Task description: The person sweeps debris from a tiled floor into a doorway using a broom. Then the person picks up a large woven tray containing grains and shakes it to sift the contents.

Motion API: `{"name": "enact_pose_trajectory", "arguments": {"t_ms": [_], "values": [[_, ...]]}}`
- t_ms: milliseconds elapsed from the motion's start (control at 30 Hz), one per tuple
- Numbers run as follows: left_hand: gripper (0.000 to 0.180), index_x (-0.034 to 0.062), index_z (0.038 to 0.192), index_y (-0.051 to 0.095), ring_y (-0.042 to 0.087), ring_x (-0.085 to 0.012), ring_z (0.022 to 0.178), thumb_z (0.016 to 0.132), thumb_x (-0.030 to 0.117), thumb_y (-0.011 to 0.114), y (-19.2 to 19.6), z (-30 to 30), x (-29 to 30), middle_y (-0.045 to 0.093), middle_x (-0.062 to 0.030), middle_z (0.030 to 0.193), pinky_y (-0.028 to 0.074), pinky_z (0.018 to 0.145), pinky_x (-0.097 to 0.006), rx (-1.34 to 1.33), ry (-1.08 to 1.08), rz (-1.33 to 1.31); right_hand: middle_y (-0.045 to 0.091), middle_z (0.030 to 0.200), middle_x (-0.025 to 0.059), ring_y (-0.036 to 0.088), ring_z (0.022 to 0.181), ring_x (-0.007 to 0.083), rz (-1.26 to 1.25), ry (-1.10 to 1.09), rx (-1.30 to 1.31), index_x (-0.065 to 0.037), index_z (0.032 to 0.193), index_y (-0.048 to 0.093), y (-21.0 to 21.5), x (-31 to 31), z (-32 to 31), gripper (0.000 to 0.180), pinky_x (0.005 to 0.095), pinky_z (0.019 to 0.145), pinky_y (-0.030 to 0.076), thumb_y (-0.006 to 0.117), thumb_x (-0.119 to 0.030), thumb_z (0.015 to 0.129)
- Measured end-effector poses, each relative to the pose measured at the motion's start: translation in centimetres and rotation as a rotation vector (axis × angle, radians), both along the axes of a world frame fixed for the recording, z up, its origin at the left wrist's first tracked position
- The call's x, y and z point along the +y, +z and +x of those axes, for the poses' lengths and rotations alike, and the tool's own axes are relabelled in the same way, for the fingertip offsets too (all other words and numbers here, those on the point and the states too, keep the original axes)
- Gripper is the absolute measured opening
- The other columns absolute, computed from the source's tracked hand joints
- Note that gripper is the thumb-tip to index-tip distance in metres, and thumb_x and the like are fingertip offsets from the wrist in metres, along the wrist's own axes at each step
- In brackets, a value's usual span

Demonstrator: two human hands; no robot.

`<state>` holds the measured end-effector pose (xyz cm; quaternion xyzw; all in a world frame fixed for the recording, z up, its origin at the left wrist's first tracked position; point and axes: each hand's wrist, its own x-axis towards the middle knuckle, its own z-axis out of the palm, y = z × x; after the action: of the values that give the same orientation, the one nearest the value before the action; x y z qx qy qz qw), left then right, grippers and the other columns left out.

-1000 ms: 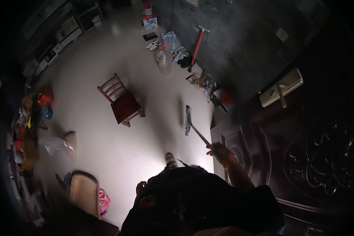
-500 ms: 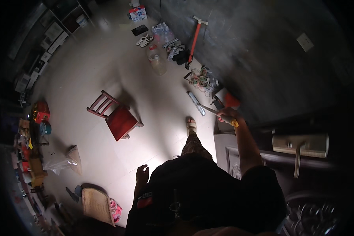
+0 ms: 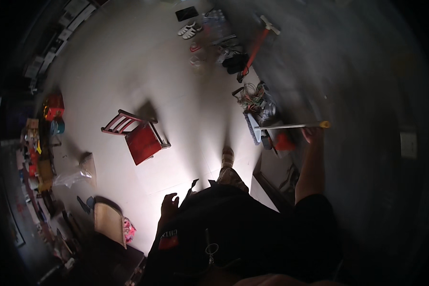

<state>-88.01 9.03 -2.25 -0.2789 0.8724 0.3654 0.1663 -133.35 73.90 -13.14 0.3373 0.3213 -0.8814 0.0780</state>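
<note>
Broom (image 3: 271,128) held in the right hand (image 3: 313,134): from the head view, the fingers look closed around the upper end of its pale handle, just below the yellow tip, though motion blur hides the exact finger wrap. From that grip the handle runs off to the person's left, roughly level in the picture, and ends in a bluish brush head near the floor. Just beyond the brush head, away from the grip, lies a tangle of cords (image 3: 253,95), and below the handle sits a red dustpan-like object (image 3: 285,142). Farther from the grip, against the dark wall, leans a red long-handled tool (image 3: 255,45), with shoes (image 3: 188,31) well past it. The left hand (image 3: 169,206) hangs at the person's side, well apart from the broom, fingers loosely spread and holding nothing. A red wooden chair (image 3: 137,137) stands on the pale floor (image 3: 128,71), between the two hands but nearer the left one.
</note>
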Motion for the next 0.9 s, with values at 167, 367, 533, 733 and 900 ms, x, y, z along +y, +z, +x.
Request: {"name": "enact_pose_trajectory", "arguments": {"t_ms": [167,367,533,733,900], "values": [[0.029,0.0077,0.112,0.061,0.064,-0.0262,0.078,0.087,0.022,0.060,2.3,-1.0,0.1,0.060,-0.0143,0.106,0.052,0.073,-0.037,-0.124,0.077,-0.065,0.050,0.123,0.0068,0.049,0.109,0.0289,0.400,-0.271,-0.089,-0.013,0.125,0.051,-2.6,1.3,-3.5,0.045,0.0472,0.087,0.046,0.057,-0.039,0.089],[0.032,0.0079,0.113,0.061,0.063,-0.0285,0.086,0.088,0.027,0.059,-0.2,-1.0,0.6,0.060,-0.0150,0.105,0.051,0.078,-0.039,-0.150,0.124,0.015,0.050,0.129,0.0132,0.051,0.114,0.0280,1.643,0.666,0.081,-0.006,0.132,0.047,-3.5,10.3,-3.8,0.048,0.0399,0.096,0.044,0.061,-0.021,0.089],[0.036,0.0076,0.115,0.060,0.060,-0.0324,0.102,0.088,0.032,0.058,3.0,4.2,0.1,0.059,-0.0157,0.112,0.048,0.087,-0.041,-0.180,0.358,-0.003,0.047,0.132,0.0201,0.047,0.121,0.0318,2.009,0.981,0.175,-0.002,0.133,0.043,-5.2,0.4,-2.3,0.064,0.0386,0.101,0.040,0.068,-0.028,0.080],[0.036,0.0107,0.116,0.061,0.058,-0.0287,0.106,0.087,0.033,0.061,4.3,9.1,-3.5,0.058,-0.0125,0.116,0.048,0.089,-0.040,-0.127,0.535,0.060,0.054,0.121,0.0199,0.054,0.111,0.0328,1.693,0.872,0.083,-0.004,0.125,0.050,-3.8,-13.2,1.7,0.060,0.0409,0.093,0.045,0.073,-0.025,0.074],[0.034,0.0119,0.118,0.059,0.057,-0.0296,0.109,0.090,0.031,0.057,4.1,17.7,-7.9,0.057,-0.0116,0.120,0.047,0.090,-0.042,-0.066,0.652,0.084,0.056,0.117,0.0180,0.057,0.106,0.0322,1.378,1.084,0.045,-0.005,0.124,0.051,-2.5,-30.5,5.0,0.053,0.0416,0.086,0.048,0.069,-0.024,0.078]]}}
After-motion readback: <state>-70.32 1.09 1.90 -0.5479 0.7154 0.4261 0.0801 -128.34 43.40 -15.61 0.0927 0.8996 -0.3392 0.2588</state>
